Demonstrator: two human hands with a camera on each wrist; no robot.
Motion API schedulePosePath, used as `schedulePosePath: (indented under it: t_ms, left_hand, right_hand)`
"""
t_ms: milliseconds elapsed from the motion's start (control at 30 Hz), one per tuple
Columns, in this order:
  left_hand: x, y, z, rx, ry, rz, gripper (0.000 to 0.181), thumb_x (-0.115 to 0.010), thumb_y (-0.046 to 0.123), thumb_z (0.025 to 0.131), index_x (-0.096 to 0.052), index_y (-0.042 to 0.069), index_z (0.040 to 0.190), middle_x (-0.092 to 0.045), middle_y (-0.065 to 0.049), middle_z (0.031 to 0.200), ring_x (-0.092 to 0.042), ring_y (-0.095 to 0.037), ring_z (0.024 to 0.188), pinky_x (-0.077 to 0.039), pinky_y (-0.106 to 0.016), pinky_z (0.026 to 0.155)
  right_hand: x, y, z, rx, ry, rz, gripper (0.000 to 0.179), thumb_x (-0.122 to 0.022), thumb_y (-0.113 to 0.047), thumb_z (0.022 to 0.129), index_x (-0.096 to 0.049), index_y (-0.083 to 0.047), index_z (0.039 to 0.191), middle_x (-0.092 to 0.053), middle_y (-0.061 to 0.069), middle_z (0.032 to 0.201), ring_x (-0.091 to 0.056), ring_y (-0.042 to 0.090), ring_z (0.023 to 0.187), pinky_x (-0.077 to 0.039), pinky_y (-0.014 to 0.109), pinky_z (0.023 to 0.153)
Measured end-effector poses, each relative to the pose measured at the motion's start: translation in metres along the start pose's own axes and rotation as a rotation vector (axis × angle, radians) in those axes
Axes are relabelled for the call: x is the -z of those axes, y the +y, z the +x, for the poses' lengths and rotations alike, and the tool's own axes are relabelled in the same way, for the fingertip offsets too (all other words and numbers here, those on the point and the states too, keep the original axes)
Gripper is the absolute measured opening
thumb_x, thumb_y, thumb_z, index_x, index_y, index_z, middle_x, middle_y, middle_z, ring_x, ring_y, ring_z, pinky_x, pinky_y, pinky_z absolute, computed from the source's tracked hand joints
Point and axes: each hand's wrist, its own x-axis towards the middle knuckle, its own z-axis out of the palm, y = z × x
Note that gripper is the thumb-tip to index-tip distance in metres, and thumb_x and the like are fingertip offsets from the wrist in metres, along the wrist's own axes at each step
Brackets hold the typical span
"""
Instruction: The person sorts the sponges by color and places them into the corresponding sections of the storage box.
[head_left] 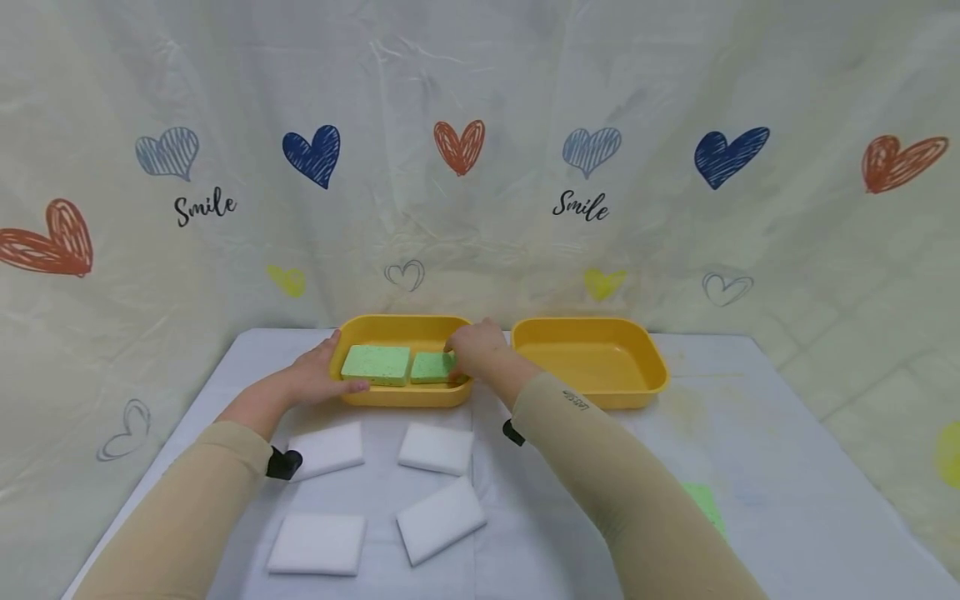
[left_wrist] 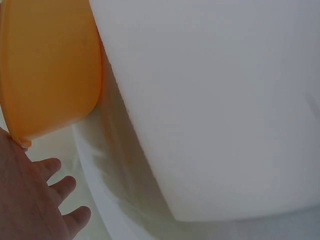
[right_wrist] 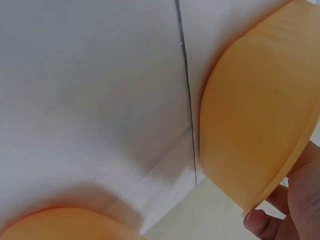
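Observation:
My left hand (head_left: 315, 371) rests on the left end of a yellow plastic tray (head_left: 405, 398), its thumb reaching over the front rim. In the left wrist view, its fingers (left_wrist: 65, 187) extend loosely past the tray's rim. Inside that tray lie two green sponges, a left one (head_left: 377, 363) and a right one (head_left: 429, 367). Over the tray's right end, my right hand (head_left: 480, 350) pinches the right green sponge, covering its right edge. In the right wrist view, the orange-looking tray wall (right_wrist: 255, 110) hides the sponge, and fingertips (right_wrist: 257, 222) show beyond the rim.
A second yellow tray (head_left: 592, 362) stands just right of the first, with bare inside surface. Several white sponges (head_left: 438, 521) lie on the white-covered table in front. A green piece (head_left: 705, 507) shows partly behind the right forearm. A curtain with hearts hangs behind.

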Motion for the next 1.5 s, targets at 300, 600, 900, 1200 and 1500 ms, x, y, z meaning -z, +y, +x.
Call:
schedulePosePath:
  t_ms: [300,600,900,1200,1500]
  left_hand:
    - [-0.006,-0.013,0.009,0.012,-0.014,-0.009,0.13,-0.069,0.07,0.078,0.007,0.001,0.157,-0.009,-0.027,0.162,-0.017,-0.049,0.145,-0.017,-0.065,0.115]
    - [0.003,0.003,-0.003,0.022,-0.03,0.003,0.125,-0.069,0.065,0.082,0.006,-0.004,0.156,-0.008,-0.031,0.16,-0.015,-0.053,0.143,-0.016,-0.068,0.113]
    - [0.003,0.006,-0.003,0.029,-0.039,0.002,0.123,-0.069,0.062,0.083,0.006,-0.004,0.155,-0.008,-0.032,0.16,-0.016,-0.054,0.142,-0.017,-0.068,0.112]
    - [0.001,0.003,-0.003,0.03,-0.037,-0.002,0.126,-0.068,0.065,0.082,0.007,-0.005,0.155,-0.009,-0.033,0.159,-0.017,-0.054,0.142,-0.017,-0.068,0.113]
    - [-0.005,-0.006,0.002,0.013,-0.027,-0.016,0.133,-0.066,0.074,0.077,0.009,-0.003,0.155,-0.009,-0.032,0.159,-0.015,-0.054,0.142,-0.015,-0.068,0.113]
  right_hand:
    - [-0.002,0.009,-0.003,-0.009,0.036,0.079,0.059,-0.073,-0.054,0.084,-0.059,-0.036,0.138,-0.06,-0.009,0.137,-0.056,0.019,0.124,-0.049,0.041,0.094]
    - [0.009,0.021,-0.023,0.018,0.111,0.298,0.056,-0.077,-0.047,0.085,-0.062,-0.028,0.136,-0.063,0.0,0.13,-0.058,0.02,0.116,-0.05,0.038,0.093]
    - [0.014,0.042,-0.056,0.009,0.171,0.377,0.056,-0.078,-0.047,0.083,-0.064,-0.029,0.134,-0.067,-0.001,0.115,-0.059,0.018,0.096,-0.05,0.033,0.079]
    - [0.007,0.067,-0.097,-0.045,0.168,0.425,0.059,-0.078,-0.051,0.081,-0.065,-0.03,0.134,-0.065,0.001,0.117,-0.059,0.022,0.104,-0.049,0.038,0.092]
    - [-0.009,0.096,-0.152,-0.097,0.168,0.433,0.055,-0.078,-0.048,0.082,-0.066,-0.027,0.132,-0.064,0.002,0.127,-0.056,0.027,0.121,-0.044,0.047,0.103]
